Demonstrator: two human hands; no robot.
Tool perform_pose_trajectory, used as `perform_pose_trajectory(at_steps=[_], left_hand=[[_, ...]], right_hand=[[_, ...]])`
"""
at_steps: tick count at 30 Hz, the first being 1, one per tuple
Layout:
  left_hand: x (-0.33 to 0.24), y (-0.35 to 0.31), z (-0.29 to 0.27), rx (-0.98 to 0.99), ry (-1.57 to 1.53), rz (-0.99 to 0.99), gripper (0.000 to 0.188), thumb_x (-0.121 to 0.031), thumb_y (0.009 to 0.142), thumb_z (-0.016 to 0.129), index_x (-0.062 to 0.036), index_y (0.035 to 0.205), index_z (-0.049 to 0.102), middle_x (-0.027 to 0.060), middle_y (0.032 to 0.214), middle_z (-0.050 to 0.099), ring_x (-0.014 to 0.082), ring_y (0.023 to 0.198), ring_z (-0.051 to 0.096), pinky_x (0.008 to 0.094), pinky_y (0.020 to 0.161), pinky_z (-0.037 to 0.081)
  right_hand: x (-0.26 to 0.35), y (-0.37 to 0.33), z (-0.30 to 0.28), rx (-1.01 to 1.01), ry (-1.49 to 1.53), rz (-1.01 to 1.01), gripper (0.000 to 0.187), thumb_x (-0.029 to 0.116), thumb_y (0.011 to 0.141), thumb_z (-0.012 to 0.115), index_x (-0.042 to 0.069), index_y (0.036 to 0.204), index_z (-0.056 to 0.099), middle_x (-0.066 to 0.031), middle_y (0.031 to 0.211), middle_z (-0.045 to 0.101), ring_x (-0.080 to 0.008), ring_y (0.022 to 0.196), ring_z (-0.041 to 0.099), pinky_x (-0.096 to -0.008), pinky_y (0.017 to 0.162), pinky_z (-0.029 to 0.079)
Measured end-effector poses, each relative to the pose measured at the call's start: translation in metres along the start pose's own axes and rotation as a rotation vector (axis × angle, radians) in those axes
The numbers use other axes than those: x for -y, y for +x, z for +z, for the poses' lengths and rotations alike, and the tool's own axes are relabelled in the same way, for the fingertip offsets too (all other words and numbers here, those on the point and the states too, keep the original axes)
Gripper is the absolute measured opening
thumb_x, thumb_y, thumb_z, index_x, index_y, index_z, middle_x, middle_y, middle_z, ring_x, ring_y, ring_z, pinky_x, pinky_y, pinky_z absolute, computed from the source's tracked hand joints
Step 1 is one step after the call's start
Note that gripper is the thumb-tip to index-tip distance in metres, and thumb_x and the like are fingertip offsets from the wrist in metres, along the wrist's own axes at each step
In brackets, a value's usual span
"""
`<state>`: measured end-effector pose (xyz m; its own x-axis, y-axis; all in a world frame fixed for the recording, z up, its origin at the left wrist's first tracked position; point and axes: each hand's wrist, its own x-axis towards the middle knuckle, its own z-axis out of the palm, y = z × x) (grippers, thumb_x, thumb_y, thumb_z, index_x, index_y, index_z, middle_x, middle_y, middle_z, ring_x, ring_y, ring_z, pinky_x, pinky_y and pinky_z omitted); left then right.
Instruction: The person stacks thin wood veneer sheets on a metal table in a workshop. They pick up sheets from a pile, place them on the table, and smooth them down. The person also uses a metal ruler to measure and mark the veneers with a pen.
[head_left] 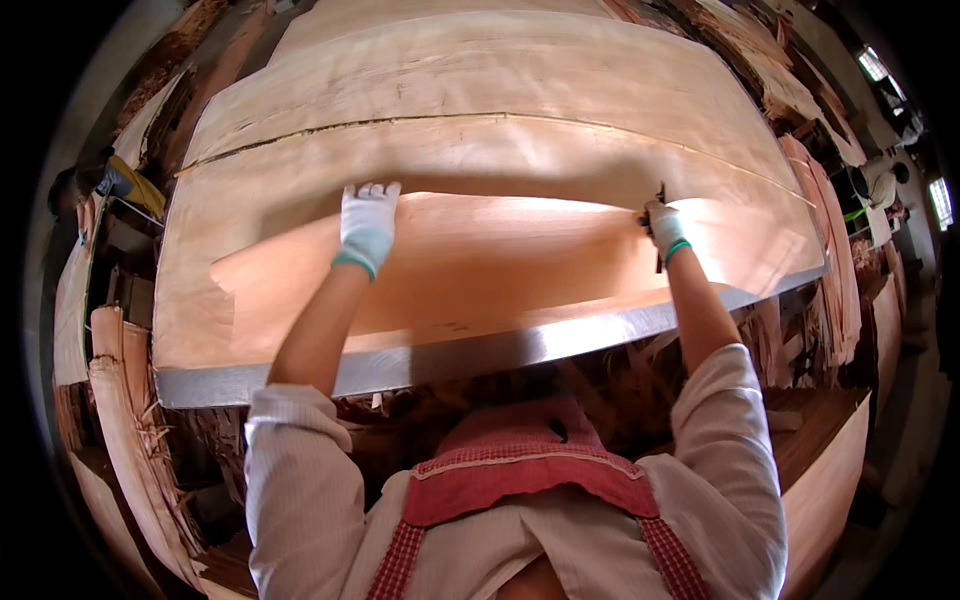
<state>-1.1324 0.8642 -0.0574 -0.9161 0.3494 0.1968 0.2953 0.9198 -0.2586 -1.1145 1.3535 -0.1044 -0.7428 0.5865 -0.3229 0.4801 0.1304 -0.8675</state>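
A reddish-tan wood veneer sheet (520, 262) is bowed up along its far edge, its near edge lying by the table's metal edge (590, 332). My left hand (368, 225), in a white glove with a teal cuff, has its fingers curled over the sheet's far edge, left of the middle. Toward the right end, my gloved right hand (667, 225) is closed round a narrow dark tool (660, 192) at that same edge. The tool's exact kind is hard to make out. Beneath lie broad pale veneer sheets (480, 75), with a long dark seam across them.
Veneer stacks with ragged edges stand at the left (125, 400) and right (825, 250). Torn veneer scraps (620, 390) lie below the table's near edge. A person (135, 190) is at the far left, and another person (880, 185) at the far right.
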Motion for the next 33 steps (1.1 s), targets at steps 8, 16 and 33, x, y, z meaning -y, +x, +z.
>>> perform_pose_trajectory(at_steps=[8,16,33], left_hand=[[-0.119,-0.138,0.026,0.092,-0.967,-0.641,0.039,-0.017,0.091,0.056,-0.0013,0.126,0.052,0.0217,0.122,0.057,0.0384,0.110,0.056,0.0462,0.092,0.046],[-0.184,-0.123,0.047,-0.011,-0.650,-0.541,0.039,-0.013,0.088,0.060,-0.0031,0.125,0.054,0.0202,0.126,0.054,0.0370,0.115,0.053,0.0439,0.097,0.044],[-0.211,-0.102,0.017,-0.029,-0.846,-0.686,0.041,-0.025,0.095,0.055,-0.0012,0.127,0.049,0.0207,0.121,0.058,0.0381,0.107,0.059,0.0416,0.091,0.049]], right_hand=[[-0.033,0.020,-0.012,0.357,0.247,-0.175,0.030,0.035,0.088,0.063,0.005,0.091,0.061,-0.0038,0.061,0.059,-0.0093,0.041,0.042,-0.0257,0.037,0.032],[-0.148,0.064,-0.151,-0.195,0.145,0.072,0.023,0.028,0.085,0.066,0.007,0.078,0.059,0.0000,0.051,0.047,-0.0100,0.035,0.037,-0.0262,0.034,0.029],[0.014,0.138,-0.113,0.246,0.730,-0.018,0.023,0.028,0.095,0.055,0.017,0.076,0.050,0.0027,0.059,0.046,-0.0090,0.041,0.036,-0.0227,0.035,0.027]])
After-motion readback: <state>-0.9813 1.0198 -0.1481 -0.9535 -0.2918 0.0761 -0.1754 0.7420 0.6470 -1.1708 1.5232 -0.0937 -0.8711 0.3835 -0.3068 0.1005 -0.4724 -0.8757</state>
